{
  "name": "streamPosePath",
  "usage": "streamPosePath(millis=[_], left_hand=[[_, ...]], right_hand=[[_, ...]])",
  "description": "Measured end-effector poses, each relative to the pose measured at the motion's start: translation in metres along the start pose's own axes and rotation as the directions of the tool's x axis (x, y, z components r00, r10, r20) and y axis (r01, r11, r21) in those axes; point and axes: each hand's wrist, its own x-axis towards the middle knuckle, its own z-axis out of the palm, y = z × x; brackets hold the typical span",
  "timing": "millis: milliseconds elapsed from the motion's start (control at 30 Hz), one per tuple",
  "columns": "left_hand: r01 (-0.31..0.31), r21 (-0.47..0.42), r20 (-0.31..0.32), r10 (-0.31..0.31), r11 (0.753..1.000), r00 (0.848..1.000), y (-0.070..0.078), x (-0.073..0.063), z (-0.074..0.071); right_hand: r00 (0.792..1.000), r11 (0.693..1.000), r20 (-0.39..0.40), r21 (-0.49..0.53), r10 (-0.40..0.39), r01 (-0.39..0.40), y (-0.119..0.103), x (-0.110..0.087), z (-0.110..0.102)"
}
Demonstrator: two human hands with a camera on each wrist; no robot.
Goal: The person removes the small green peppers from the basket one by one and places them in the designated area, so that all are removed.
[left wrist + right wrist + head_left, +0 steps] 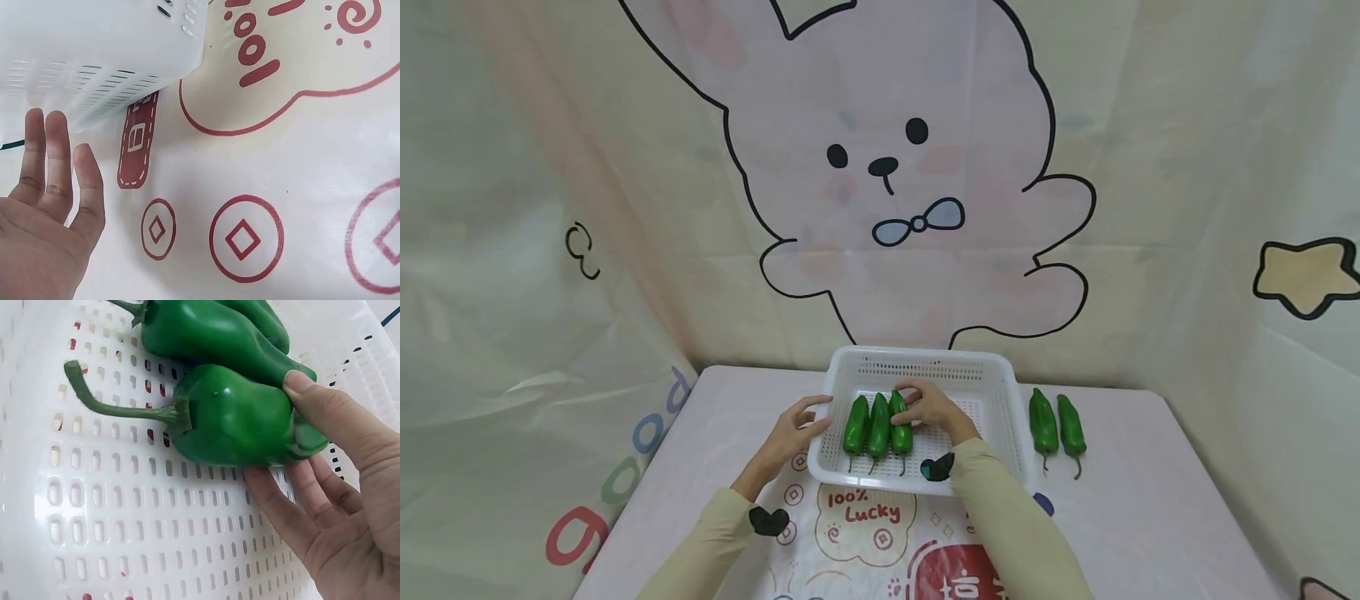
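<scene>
A white perforated plastic basket (925, 357) stands on the table, with three green peppers lying side by side in its left half: a left one (856, 427), a middle one (878, 429) and a right one (900, 438). My right hand (934, 408) reaches into the basket and holds the right pepper (231, 419), thumb on one side and fingers curled under the other, stem pointing away from the palm. At the basket's left side my left hand (790, 435) has its fingertips against the wall; in the left wrist view its fingers (57, 162) are nearly straight.
Two more green peppers, one nearer the basket (1043, 423) and one farther right (1071, 427), lie on the table right of the basket. A printed white cloth (865, 550) covers the table. Behind it hangs a curtain (887, 275) with a cartoon animal.
</scene>
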Motion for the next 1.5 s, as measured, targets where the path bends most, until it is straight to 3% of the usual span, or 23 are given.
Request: streamPosePath(millis=[167, 833, 1200, 1500], left_hand=[[0.016, 0.003, -0.019, -0.016, 1.0, 1.0, -0.02, 0.01, -0.003], [0.032, 0.012, -0.021, -0.031, 0.999, 0.999, -0.021, 0.01, -0.003], [0.007, 0.028, -0.028, -0.006, 1.0, 1.0, -0.021, 0.009, -0.005], [0.016, 0.022, -0.019, -0.015, 1.0, 1.0, -0.022, 0.01, -0.003]], right_hand=[[1.0, 0.999, 0.015, 0.032, -0.007, 0.007, 0.001, 0.001, -0.003], [0.997, 0.969, 0.066, 0.246, -0.031, 0.013, -0.004, 0.0, -0.012], [0.994, 0.909, 0.065, 0.412, -0.092, 0.058, -0.017, -0.001, -0.016], [0.993, 0.886, 0.073, 0.462, -0.088, 0.044, -0.029, -0.006, -0.019]])
